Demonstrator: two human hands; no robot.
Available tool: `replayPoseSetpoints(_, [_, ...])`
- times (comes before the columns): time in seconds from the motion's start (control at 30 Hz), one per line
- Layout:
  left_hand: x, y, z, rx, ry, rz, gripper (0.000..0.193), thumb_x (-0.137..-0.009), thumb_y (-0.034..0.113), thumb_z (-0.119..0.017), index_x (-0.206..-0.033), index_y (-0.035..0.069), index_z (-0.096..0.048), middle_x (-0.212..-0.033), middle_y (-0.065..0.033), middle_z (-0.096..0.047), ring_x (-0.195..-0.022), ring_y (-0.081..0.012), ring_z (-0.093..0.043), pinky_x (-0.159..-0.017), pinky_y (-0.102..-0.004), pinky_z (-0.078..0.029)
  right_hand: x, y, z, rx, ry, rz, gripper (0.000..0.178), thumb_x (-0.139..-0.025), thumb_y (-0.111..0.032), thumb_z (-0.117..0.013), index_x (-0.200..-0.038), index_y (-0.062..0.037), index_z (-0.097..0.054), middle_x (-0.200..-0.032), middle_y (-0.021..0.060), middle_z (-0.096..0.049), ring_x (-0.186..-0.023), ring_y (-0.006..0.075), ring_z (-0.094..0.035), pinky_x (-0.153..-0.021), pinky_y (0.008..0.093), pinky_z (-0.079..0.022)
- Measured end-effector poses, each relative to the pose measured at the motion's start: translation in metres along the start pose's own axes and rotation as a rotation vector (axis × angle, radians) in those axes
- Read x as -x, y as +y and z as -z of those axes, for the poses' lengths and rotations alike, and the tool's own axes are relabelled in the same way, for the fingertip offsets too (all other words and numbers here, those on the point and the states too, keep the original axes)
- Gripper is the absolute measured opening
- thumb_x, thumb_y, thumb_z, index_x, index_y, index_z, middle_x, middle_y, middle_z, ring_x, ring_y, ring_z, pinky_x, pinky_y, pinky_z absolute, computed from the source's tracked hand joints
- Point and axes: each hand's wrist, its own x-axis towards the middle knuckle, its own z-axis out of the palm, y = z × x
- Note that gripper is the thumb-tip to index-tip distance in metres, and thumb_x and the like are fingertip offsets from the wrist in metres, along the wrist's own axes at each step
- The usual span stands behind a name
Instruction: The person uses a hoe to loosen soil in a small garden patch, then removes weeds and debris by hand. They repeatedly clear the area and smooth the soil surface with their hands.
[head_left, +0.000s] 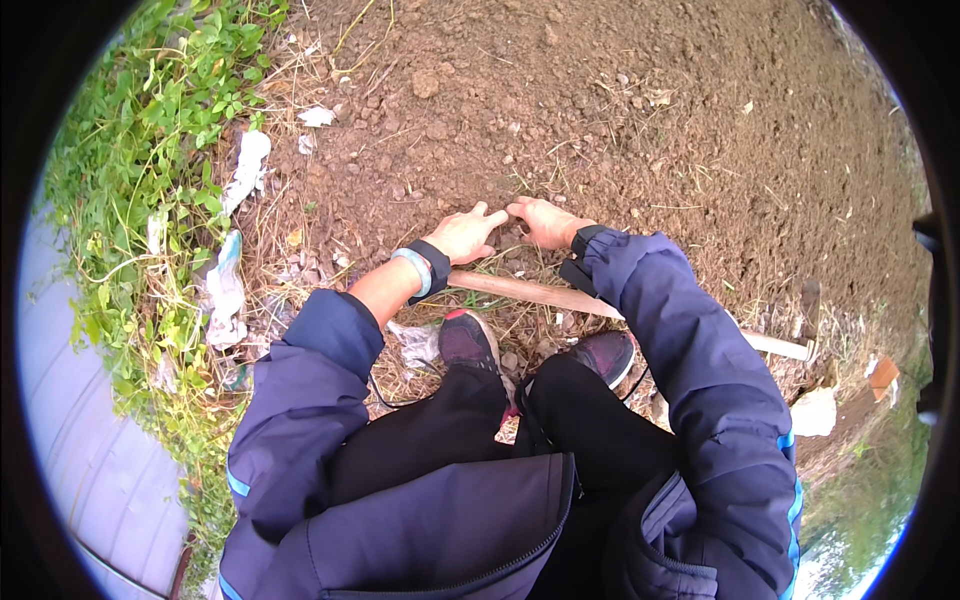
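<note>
L hand (pixel 465 236): fingers loosely spread; R hand (pixel 547 222): curled, can't tell if gripping. Soil (pixel 590 130) right under both, approx. equally near; stick (pixel 540 292) runs crosswise, bodyward of fingers, below R sleeve (pixel 705 325).

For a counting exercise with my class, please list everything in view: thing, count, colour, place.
Soil: one stretch, brown, top and middle
Wooden handle: one, pale, across the ground, passing under the right sleeve
Flat piece: one, dark, near the handle's right end
White scraps: several, white, mostly left
Plants: many, green, left and lower right
Dry grass: many strands, straw-coloured, around the shoes
Ridged surface: one, grey, lower left
Block: one, orange-brown, far right
Shoes: two, dark, below the handle
Trousers: one pair, black, lower middle
Jacket: one, dark blue, bottom
Wristbands: two, dark and light blue, left wrist
Left hand: one, bare, at the soil
Right hand: one, bare, beside it
</note>
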Motion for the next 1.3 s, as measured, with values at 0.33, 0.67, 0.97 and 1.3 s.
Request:
replayPoseSetpoints(0.33, [-0.005,-0.004,-0.001,0.091,-0.059,0.025,0.056,-0.080,0.019,-0.068,-0.131,0.017,-0.045,-0.119,-0.0223,-0.047,-0.099,-0.0425,-0.058,-0.086,-0.0475,-0.048,0.008,0.009,0.002,-0.143,0.008,-0.048,0.032,-0.070,-0.011,-0.071,-0.101,-0.0080,-0.063,-0.087,0.0146,-0.068,-0.088,0.0311,-0.064,-0.076,0.0401,-0.050])
replayPoseSetpoints(0.67, [-0.007,0.003,-0.008,0.147,-0.071,-0.038,0.048,-0.080,0.025,-0.067,-0.124,0.015,-0.051,-0.110,-0.0207,-0.054,-0.101,-0.0402,-0.057,-0.085,-0.0473,-0.046,0.048,0.012,-0.015,-0.081,0.068,-0.080,0.037,-0.071,-0.010,-0.068,-0.108,-0.0023,-0.063,-0.089,0.0206,-0.066,-0.090,0.0377,-0.063,-0.080,0.0426,-0.051])
replayPoseSetpoints(0.97, [-0.017,0.030,-0.020,0.028,0.024,-0.048,0.052,-0.081,0.026,-0.069,-0.129,0.018,-0.049,-0.113,-0.0227,-0.056,-0.101,-0.0416,-0.060,-0.084,-0.0495,-0.049,0.054,0.006,-0.039,-0.194,0.320,-0.057,0.037,-0.068,-0.008,-0.071,-0.104,-0.0037,-0.064,-0.091,0.0206,-0.065,-0.088,0.0383,-0.063,-0.077,0.0424,-0.051])
replayPoseSetpoints(1.3, [-0.001,-0.003,0.000,1.065,0.062,0.203,0.038,-0.084,0.013,-0.063,-0.118,0.003,-0.052,-0.080,-0.0043,-0.062,-0.073,-0.0123,-0.060,-0.059,-0.0294,-0.054,0.014,-0.018,-0.016,-1.500,0.256,-0.328,0.015,-0.089,0.000,-0.055,-0.103,-0.0015,-0.060,-0.102,0.0081,-0.063,-0.093,0.0159,-0.063,-0.079,0.0292,-0.056])
